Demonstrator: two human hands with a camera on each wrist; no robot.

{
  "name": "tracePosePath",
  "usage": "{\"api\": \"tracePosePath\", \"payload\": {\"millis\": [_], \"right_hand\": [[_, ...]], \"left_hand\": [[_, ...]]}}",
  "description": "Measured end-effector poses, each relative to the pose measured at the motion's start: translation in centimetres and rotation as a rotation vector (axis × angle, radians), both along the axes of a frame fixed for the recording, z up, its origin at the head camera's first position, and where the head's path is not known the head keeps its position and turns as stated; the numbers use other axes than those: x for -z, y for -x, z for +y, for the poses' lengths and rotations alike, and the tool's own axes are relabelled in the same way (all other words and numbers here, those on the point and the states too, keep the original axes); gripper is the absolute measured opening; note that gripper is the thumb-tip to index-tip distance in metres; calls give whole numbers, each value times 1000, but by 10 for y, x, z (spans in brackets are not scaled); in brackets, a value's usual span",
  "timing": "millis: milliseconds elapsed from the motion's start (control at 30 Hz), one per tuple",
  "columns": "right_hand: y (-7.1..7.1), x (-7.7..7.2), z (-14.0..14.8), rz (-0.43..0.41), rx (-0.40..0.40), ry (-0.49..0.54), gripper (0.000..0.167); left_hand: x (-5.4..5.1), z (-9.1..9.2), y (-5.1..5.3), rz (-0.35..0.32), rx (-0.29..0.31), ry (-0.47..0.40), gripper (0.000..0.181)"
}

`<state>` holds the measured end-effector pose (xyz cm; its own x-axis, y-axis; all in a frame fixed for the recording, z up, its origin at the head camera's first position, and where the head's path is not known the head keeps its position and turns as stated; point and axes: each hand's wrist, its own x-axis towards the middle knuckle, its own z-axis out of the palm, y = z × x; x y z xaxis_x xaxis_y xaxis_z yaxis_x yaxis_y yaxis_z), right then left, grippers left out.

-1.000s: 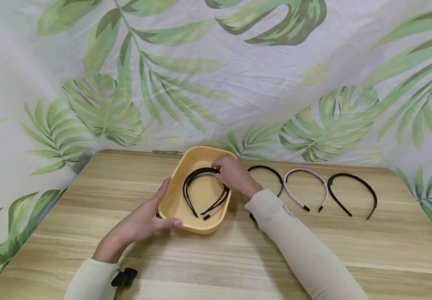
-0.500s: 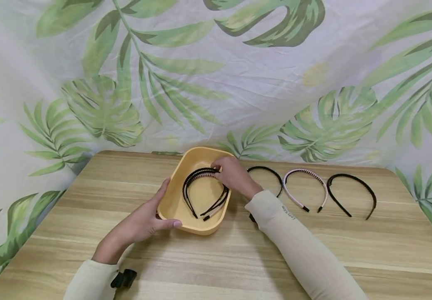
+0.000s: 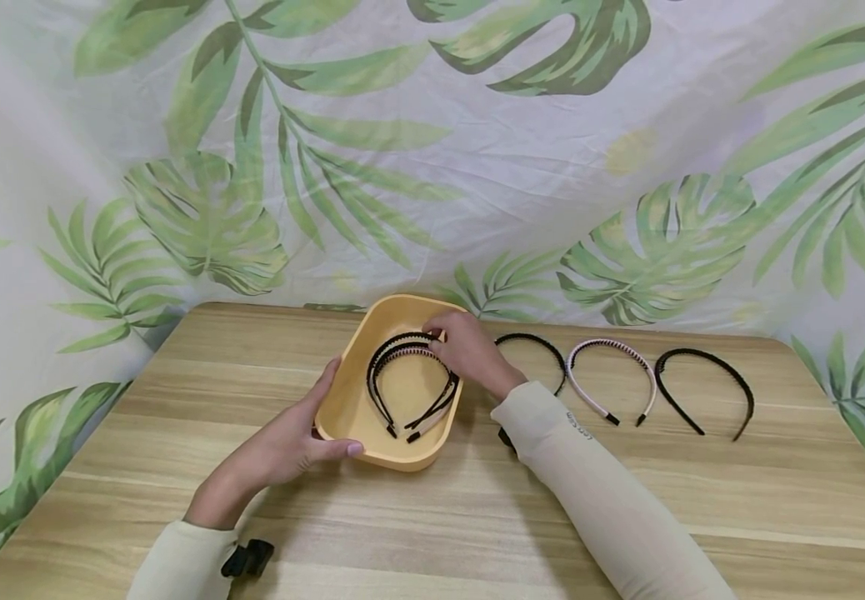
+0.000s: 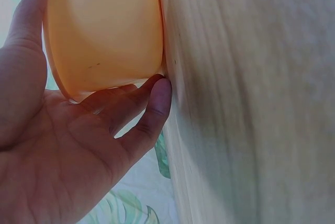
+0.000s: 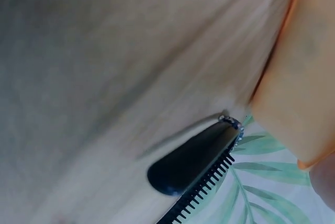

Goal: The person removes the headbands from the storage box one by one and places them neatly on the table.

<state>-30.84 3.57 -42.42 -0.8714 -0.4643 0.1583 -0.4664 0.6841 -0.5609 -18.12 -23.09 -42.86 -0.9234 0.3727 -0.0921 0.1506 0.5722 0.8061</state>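
A yellow plastic box (image 3: 346,400) stands on the table, tilted slightly in the head view. My left hand (image 3: 282,446) grips its left side, thumb over the near rim and fingers round the outer wall (image 4: 104,30). Inside lie several nested hair headbands, black ones and a pale pink one with teeth (image 3: 406,352). My right hand (image 3: 470,354) reaches over the right rim and pinches the top of a black headband (image 3: 402,336) between thumb and fingers. Its own fingers partly hide the pinched spot. In the right wrist view only a fingertip (image 5: 323,179) shows.
To the right of the box, three headbands lie in a row: black (image 3: 533,337), pale pink (image 3: 581,392) and black (image 3: 702,352). My right forearm passes in front of the first. A leaf-print cloth (image 3: 522,183) hangs behind the wooden table (image 3: 402,533).
The black headband in my right fingers has come slightly apart from the others, its arc shifting a little up in the head view. My left hand and the box stay put.
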Motion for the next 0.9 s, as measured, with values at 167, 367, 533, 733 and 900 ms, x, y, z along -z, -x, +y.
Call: {"api": "tracePosePath", "payload": {"millis": [167,367,533,733,900], "right_hand": [[-1,-1,-1,-3,0,14,27],[-1,-3,0,-11,-3,50,28],[-1,-4,0,-24,1,73,27],[-1,-6,-2,-25,12,83,27],[-1,-8,-2,-35,34,91,28]], "left_hand": [[0,0,-1,-4,-4,2,127],[-1,0,-2,-7,-2,-3,127],[0,0,-1,-1,-2,1,127],[2,-1,0,-3,-2,-2,127],[2,0,0,-14,-4,-5,127]]}}
